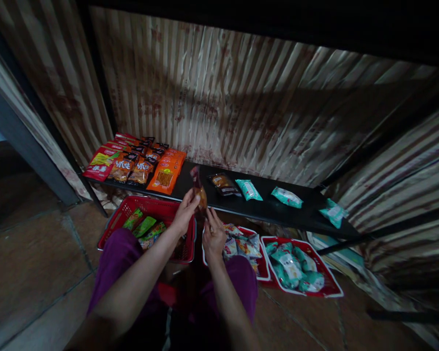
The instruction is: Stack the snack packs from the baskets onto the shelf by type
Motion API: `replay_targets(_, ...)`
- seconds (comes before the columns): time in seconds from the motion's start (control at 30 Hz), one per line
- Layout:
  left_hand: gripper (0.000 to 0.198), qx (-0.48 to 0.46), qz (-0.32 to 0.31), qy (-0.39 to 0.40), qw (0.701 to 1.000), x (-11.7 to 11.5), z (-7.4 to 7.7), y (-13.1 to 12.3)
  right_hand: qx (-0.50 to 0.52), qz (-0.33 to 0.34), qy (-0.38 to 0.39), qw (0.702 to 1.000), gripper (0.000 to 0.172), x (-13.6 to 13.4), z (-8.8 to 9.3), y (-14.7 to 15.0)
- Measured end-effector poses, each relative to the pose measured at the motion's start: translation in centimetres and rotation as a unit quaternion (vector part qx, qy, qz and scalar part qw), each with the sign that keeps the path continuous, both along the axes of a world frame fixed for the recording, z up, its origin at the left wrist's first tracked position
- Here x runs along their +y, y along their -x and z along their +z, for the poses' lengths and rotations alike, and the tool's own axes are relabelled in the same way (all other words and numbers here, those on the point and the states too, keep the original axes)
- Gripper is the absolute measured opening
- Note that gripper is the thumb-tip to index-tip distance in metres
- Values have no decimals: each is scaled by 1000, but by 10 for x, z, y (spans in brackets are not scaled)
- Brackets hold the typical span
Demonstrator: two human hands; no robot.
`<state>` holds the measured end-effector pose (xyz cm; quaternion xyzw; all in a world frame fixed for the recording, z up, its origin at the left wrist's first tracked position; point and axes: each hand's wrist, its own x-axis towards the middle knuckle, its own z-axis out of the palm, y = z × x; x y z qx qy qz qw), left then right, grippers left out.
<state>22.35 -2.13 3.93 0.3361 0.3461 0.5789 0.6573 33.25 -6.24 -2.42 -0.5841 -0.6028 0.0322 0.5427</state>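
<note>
Brown snack packet (202, 196) held at the shelf's (309, 214) front edge

Nearest, red baskets stand before that edge, the left basket (161, 204) with green packets (145, 226), the right basket (329, 282) with teal pouches (290, 267). The left hand (186, 212) grips the brown snack packet just by the edge; the right hand (214, 235) has fingertips at its lower end, though whether they pinch I cannot tell. It should be light, its film slick and yielding, the filling perhaps crushable; the upper end looks the safest hold. Beyond, a second brown packet (223, 185) lies mid-shelf, and orange bags (166, 171) lie towards the left end.
</note>
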Motion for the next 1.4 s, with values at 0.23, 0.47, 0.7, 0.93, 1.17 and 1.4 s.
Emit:
replay_targets(0.23,50,-54,68,20,996,6,-6,4,-234,-10,-75,969,41,-18,-4,18)
replay_targets(0.47,39,-61,107,74,990,15,-21,14,-225,79,-48,970,48,-26,-13,23)
replay_targets(0.7,40,-9,74,74,994,15,-35,25,-75,75,-30,994,38,-26,-7,5)
replay_targets(0.93,39,23,43,67,997,5,-48,29,320,-15,98,942,48,11,10,-23)
replay_targets(1.17,44,29,-5,62,998,-9,-55,29,543,69,140,825,35,35,26,-30)
replay_targets(1.4,46,10,-45,44,998,-24,-51,27,622,-5,121,774,30,43,28,-27)
